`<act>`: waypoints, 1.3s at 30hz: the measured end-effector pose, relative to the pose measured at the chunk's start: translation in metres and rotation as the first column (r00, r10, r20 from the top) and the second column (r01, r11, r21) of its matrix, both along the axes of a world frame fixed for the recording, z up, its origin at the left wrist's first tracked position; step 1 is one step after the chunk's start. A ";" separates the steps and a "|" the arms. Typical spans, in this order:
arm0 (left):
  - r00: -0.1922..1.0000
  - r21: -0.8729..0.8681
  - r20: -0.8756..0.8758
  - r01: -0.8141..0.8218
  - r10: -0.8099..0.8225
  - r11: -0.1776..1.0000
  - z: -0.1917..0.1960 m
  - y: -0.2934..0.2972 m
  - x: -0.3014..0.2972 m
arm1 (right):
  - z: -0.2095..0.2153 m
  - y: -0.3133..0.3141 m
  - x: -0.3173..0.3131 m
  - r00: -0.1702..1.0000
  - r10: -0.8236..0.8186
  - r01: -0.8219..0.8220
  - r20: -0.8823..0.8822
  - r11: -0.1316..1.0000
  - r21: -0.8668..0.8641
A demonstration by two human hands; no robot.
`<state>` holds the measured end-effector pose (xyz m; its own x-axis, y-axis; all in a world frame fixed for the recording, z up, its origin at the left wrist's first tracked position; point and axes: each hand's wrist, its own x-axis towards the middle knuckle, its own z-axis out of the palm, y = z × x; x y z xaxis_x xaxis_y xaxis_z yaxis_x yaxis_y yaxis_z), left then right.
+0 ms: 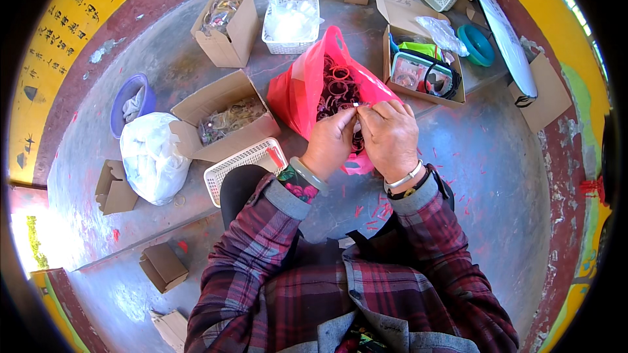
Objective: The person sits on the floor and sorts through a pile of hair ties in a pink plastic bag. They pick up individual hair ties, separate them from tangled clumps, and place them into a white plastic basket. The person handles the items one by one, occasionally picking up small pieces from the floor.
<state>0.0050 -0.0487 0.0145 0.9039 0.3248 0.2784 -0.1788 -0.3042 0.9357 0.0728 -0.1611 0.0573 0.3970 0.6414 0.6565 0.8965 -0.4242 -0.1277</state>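
Both hands meet fingertip to fingertip over a bright pink plastic bag (293,95). Thumb and forefinger of my left hand (329,142) are pinched together. My right hand (391,136) is closed in the same way, its fingers curled. A tiny pale bit (355,104) shows at the fingertips, too small to name; which hand holds it I cannot tell. Many dark, ring-shaped bands (338,85) fill the open bag, a few of them reddish. Part of that heap is hidden behind my hands.
Left of the bag are a cardboard box of small clear packets (239,117), a white plastic basket (219,173) and a stuffed white bag (152,157). Beyond stand another box (226,46) and a white basket (291,46). An open carton (425,95) is at right. Red scraps (383,210) litter the floor.
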 end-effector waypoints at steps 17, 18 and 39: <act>0.995 0.021 0.088 -0.045 0.043 0.999 -0.002 -0.002 0.000 | 0.001 -0.006 0.007 0.982 0.100 -0.079 -0.161 0.988 0.133; 0.996 -0.003 0.081 -0.040 0.040 0.999 0.000 -0.002 0.000 | 0.001 -0.005 0.007 0.983 0.102 -0.081 -0.150 0.987 0.136; 0.995 -0.094 0.076 -0.057 0.064 0.994 0.003 0.000 -0.001 | 0.000 0.000 0.000 0.991 0.106 -0.089 -0.084 0.977 0.194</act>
